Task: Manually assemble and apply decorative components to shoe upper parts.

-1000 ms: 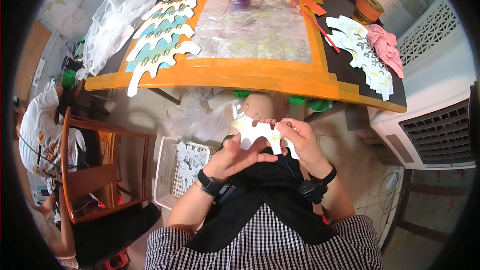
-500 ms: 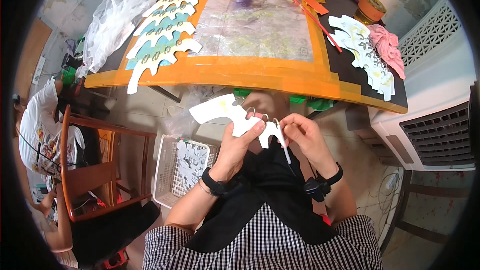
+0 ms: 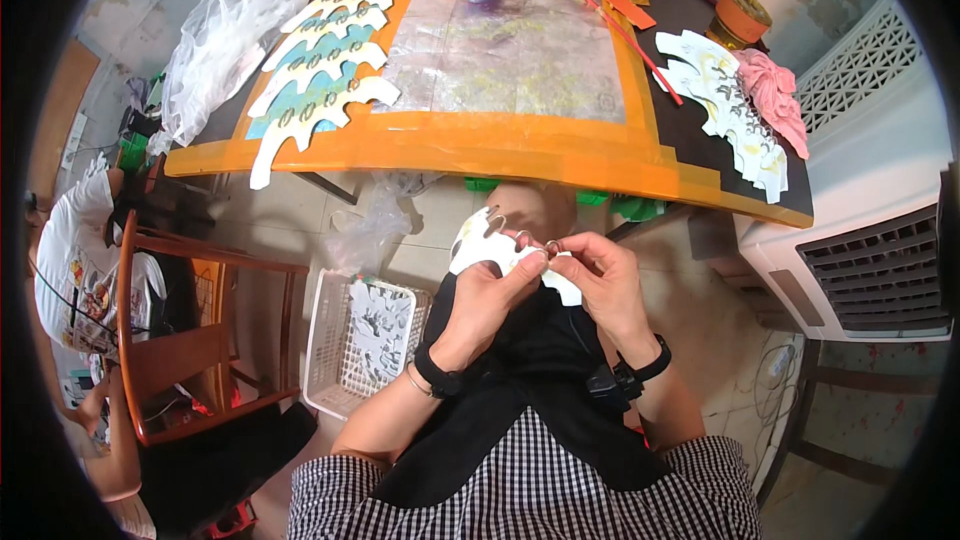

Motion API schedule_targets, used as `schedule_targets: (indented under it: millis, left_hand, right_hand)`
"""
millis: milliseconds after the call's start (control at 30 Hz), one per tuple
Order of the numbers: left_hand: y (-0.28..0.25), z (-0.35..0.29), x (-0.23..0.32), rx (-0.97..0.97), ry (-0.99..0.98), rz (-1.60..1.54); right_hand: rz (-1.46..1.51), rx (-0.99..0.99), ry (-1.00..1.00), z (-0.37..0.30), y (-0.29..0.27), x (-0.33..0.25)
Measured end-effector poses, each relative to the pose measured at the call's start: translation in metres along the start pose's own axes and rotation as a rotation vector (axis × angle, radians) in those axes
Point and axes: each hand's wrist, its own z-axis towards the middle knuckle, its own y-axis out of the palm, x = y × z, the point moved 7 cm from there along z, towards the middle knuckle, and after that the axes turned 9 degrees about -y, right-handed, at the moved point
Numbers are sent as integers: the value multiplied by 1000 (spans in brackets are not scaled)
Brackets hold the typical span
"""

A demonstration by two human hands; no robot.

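Both hands, left hand [image 3: 487,302] and right hand [image 3: 603,281], pinch the white cutout [image 3: 487,243] between them.

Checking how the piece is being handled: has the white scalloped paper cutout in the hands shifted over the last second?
Yes. The white scalloped paper cutout has swung: half a second ago it stretched far left below the orange-taped table edge; now it sits bunched between both hands.

We see our left hand [image 3: 490,302] and right hand [image 3: 607,285] pinching a white paper cutout [image 3: 492,245] above our lap, below the orange-edged counter [image 3: 480,145].
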Motion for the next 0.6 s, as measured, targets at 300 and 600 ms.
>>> schedule_targets:
  millis: [300, 600]
  left_hand:
    - [16, -11, 4, -12, -17, -171]
    - [8, -2, 13, -15, 117, -295]
  right_hand:
    - [469, 96, -26, -8, 17, -11]
    - [466, 154, -32, 4, 26, 0]
